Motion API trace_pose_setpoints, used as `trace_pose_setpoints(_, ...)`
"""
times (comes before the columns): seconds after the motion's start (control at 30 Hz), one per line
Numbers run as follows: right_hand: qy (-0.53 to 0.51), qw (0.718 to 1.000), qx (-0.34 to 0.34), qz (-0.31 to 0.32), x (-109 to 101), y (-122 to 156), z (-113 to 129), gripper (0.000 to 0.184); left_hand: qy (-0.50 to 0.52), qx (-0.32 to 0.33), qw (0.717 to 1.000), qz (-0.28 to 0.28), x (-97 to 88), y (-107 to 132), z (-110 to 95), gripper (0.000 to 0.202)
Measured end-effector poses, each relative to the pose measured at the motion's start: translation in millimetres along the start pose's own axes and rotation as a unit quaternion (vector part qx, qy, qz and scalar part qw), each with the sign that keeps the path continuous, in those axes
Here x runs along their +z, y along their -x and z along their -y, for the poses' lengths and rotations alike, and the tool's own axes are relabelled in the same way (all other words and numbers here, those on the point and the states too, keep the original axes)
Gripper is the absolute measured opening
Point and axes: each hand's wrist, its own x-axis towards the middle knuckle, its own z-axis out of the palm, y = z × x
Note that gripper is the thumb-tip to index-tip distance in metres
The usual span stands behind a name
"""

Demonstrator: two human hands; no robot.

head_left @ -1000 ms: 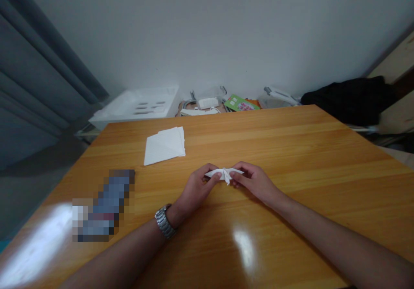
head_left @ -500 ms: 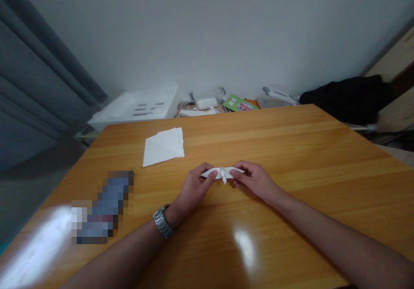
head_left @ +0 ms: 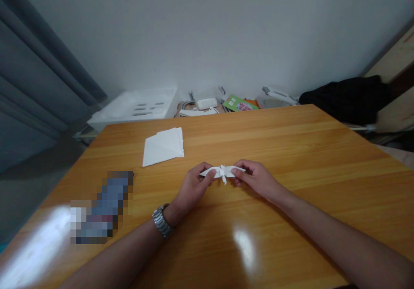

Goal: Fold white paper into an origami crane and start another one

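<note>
A small white origami crane (head_left: 223, 173) is stretched sideways between my two hands, just above the wooden table (head_left: 284, 138). My left hand (head_left: 196, 186) pinches its left wing, thumb on top and fingers behind. On the other side, my right hand (head_left: 255, 178) has the right wing pinched between thumb and fingers. The narrow folded middle of the crane shows between my thumbs, with a thin point hanging down from it. Fingers hide parts of both wings. A metal watch (head_left: 162, 221) circles my left wrist.
White paper sheets (head_left: 164, 147) lie stacked behind my left hand. A pixelated dark object (head_left: 105, 207) rests at the left. Beyond the table's far edge are a white tray (head_left: 129, 103), a green booklet (head_left: 239, 103) and black cloth (head_left: 346, 99).
My hands have drawn very slightly apart, each keeping its pinch on a wing. The crane's middle looks a little more spread out. The other things have not moved.
</note>
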Motion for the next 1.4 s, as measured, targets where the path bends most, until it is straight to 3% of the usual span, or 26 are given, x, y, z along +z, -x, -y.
trace_pose_setpoints(0.47, 0.02, 1.0, -0.004, -0.003, -3.3, 0.9, 5.2, 0.039, 0.004, -0.011, 1.0, -0.001, -0.1, -0.4, 1.3, 0.033)
trace_pose_setpoints(0.83, 0.013, 1.0, -0.01, 0.014, -3.3, 0.3, -5.4, 0.034, -0.005, -0.007, 1.0, -0.004, 0.4, -0.2, -0.5, 0.033)
trace_pose_setpoints(0.93, 0.035, 0.998, -0.042, -0.011, -6.6, 0.7, -4.5, 0.031, -0.012, -0.004, 1.0, -0.002, 0.3, 0.1, -1.4, 0.032)
trace_pose_setpoints(1.03, 0.088, 0.988, -0.117, -0.038, -11.7, 2.4, 2.5, 0.033, -0.013, 0.0, 1.0, 0.009, 0.1, 0.4, -1.9, 0.029)
trace_pose_setpoints(1.17, 0.185, 0.962, -0.202, 0.003, -15.8, 6.1, 12.1, 0.03, -0.008, 0.004, 0.999, 0.033, 0.9, 1.0, -2.5, 0.027)
trace_pose_setpoints(1.4, 0.194, 0.952, -0.233, 0.048, -14.1, 9.5, 13.7, 0.02, -0.003, 0.009, 0.997, 0.076, 1.8, 3.7, -2.8, 0.024)
